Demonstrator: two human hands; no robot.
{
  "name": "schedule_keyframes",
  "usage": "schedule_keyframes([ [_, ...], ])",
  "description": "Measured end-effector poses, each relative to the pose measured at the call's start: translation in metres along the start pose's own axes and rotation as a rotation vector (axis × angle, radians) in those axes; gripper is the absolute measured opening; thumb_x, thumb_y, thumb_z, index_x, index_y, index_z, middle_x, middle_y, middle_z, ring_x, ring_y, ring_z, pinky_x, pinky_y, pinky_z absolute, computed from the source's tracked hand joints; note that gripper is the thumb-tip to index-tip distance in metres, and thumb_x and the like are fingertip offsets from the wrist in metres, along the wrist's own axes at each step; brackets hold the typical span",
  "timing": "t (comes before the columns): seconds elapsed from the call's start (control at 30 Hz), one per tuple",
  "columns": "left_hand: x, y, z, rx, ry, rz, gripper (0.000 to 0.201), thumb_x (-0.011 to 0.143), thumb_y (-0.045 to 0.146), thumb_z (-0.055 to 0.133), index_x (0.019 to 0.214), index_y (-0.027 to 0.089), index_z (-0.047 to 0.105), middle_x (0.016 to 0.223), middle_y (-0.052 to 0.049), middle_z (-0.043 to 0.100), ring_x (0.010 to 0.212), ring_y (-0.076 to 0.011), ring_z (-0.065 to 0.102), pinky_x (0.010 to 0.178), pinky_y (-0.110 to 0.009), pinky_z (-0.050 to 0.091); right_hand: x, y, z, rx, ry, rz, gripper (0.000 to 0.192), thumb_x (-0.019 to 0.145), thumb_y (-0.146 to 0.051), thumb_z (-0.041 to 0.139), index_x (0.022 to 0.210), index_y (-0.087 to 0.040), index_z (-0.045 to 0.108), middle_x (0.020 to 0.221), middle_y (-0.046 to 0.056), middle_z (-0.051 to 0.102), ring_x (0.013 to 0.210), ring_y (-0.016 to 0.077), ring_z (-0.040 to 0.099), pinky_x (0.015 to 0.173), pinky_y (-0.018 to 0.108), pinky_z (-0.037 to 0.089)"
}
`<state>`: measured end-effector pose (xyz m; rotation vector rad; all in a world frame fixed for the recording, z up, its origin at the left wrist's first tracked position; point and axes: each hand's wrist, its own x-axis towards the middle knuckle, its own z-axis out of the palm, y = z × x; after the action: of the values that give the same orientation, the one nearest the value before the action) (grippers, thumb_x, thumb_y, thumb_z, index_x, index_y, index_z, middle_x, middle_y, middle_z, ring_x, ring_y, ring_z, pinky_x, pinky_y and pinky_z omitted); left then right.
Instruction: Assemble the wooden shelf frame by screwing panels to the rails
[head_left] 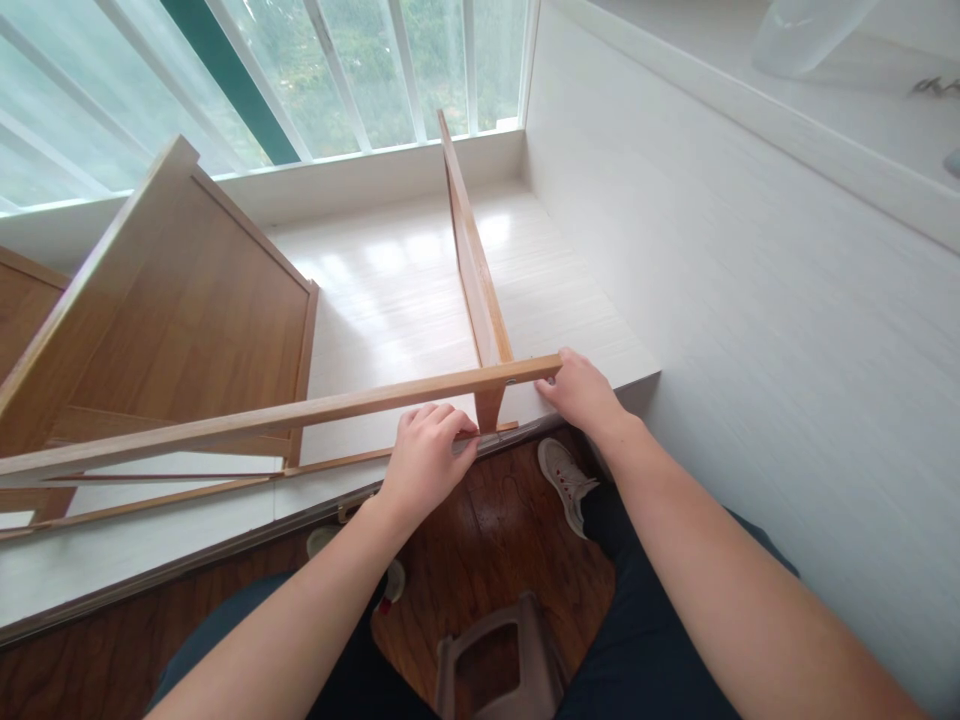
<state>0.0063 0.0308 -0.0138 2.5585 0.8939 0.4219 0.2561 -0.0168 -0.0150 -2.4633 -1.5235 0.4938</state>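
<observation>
We see our left hand point(426, 452) curled over the near edge of a long, pale wooden rail point(300, 410), fingers bent and pressing where it meets an upright, smooth-grained wooden panel point(472, 270). Our right hand point(583, 392) cups the rail's right end, fingers closed on it. The panel stands on edge on a glossy white platform point(390, 290), reaching from its near edge toward the window point(225, 70). A boxy wooden cabinet frame point(172, 310) rests by the platform's left edge.
</observation>
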Motion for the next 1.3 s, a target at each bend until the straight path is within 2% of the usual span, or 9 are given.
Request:
schedule_keyframes([
  [0.6, -0.010, 0.001, -0.002, -0.038, -0.053, -0.001, 0.012, 0.091, 0.013, 0.068, 0.096, 0.024, 0.071, 0.106, -0.005, 0.077, 0.104, -0.0292, 0.069, 0.096, -0.046, 0.046, -0.007, -0.011, -0.014, 0.005, -0.064, -0.030, 0.014, 0.096, -0.019, 0.055, 0.090, -0.020, 0.067, 0.110, 0.011, 0.066, 0.103, 0.0237, 0.061, 0.082, 0.032, 0.046],
  [0.7, -0.012, 0.004, -0.007, -0.015, -0.020, 0.004, 0.015, 0.091, 0.015, 0.063, 0.102, 0.023, 0.069, 0.110, -0.007, 0.075, 0.107, -0.0315, 0.067, 0.093, -0.046, 0.046, -0.007, -0.010, -0.015, 0.013, -0.070, -0.030, 0.013, 0.096, -0.020, 0.056, 0.091, -0.020, 0.067, 0.110, 0.010, 0.066, 0.102, 0.0231, 0.061, 0.081, 0.031, 0.045],
  [0.8, -0.015, 0.006, -0.012, -0.023, 0.090, 0.017, 0.016, 0.093, 0.016, 0.059, 0.105, 0.022, 0.067, 0.109, -0.008, 0.073, 0.106, -0.0316, 0.065, 0.091, -0.045, 0.045, -0.006, -0.005, -0.015, 0.018, -0.072, -0.040, 0.008, 0.096, -0.021, 0.059, 0.094, -0.020, 0.066, 0.110, 0.009, 0.066, 0.101, 0.0219, 0.061, 0.081, 0.030, 0.044],
  [0.97, -0.022, 0.012, -0.019, -0.196, 0.258, 0.173, 0.016, 0.093, 0.007, 0.057, 0.098, 0.021, 0.063, 0.093, -0.006, 0.070, 0.089, -0.0244, 0.063, 0.083, -0.040, 0.043, -0.005, 0.007, -0.014, 0.023, -0.087, -0.042, 0.003, 0.092, -0.023, 0.065, 0.093, -0.020, 0.067, 0.110, 0.008, 0.065, 0.101, 0.0219, 0.061, 0.078, 0.030, 0.043],
  [1.03, -0.028, 0.022, -0.016, -0.323, 0.242, 0.297, 0.022, 0.091, 0.002, 0.056, 0.101, 0.020, 0.063, 0.090, -0.006, 0.067, 0.082, -0.0220, 0.060, 0.078, -0.038, 0.043, -0.005, 0.010, -0.014, 0.024, -0.096, -0.053, 0.003, 0.093, -0.022, 0.065, 0.092, -0.020, 0.068, 0.109, 0.008, 0.065, 0.102, 0.0220, 0.061, 0.079, 0.030, 0.042],
  [1.1, -0.037, 0.037, -0.008, -0.458, 0.160, 0.385, 0.026, 0.089, 0.001, 0.055, 0.104, 0.019, 0.064, 0.089, -0.007, 0.067, 0.078, -0.0206, 0.057, 0.073, -0.035, 0.043, -0.005, 0.011, -0.014, 0.021, -0.101, -0.083, 0.005, 0.094, -0.021, 0.063, 0.092, -0.020, 0.068, 0.109, 0.008, 0.065, 0.104, 0.0219, 0.061, 0.082, 0.030, 0.043],
  [1.13, -0.043, 0.045, -0.002, -0.529, 0.096, 0.381, 0.026, 0.088, 0.001, 0.054, 0.104, 0.019, 0.064, 0.088, -0.006, 0.067, 0.076, -0.0198, 0.057, 0.071, -0.034, 0.042, -0.005, 0.011, -0.013, 0.018, -0.102, -0.102, 0.006, 0.094, -0.020, 0.063, 0.092, -0.020, 0.068, 0.108, 0.008, 0.065, 0.105, 0.0218, 0.061, 0.084, 0.030, 0.043],
  [1.2, -0.054, 0.061, 0.014, -0.699, -0.054, 0.205, 0.019, 0.090, 0.006, 0.053, 0.097, 0.019, 0.066, 0.081, -0.005, 0.065, 0.071, -0.0182, 0.056, 0.068, -0.032, 0.042, -0.005, 0.011, -0.011, 0.007, -0.102, -0.137, 0.007, 0.095, -0.019, 0.061, 0.092, -0.019, 0.068, 0.108, 0.008, 0.065, 0.105, 0.0215, 0.061, 0.087, 0.030, 0.043],
  [1.3, -0.067, 0.076, 0.038, -0.999, -0.288, -0.310, 0.013, 0.092, 0.018, 0.055, 0.090, 0.017, 0.068, 0.072, -0.002, 0.060, 0.065, -0.0159, 0.053, 0.061, -0.028, 0.039, -0.005, 0.012, -0.008, -0.024, -0.093, -0.164, 0.008, 0.095, -0.021, 0.059, 0.094, -0.018, 0.067, 0.107, 0.009, 0.065, 0.106, 0.0227, 0.060, 0.089, 0.030, 0.044],
])
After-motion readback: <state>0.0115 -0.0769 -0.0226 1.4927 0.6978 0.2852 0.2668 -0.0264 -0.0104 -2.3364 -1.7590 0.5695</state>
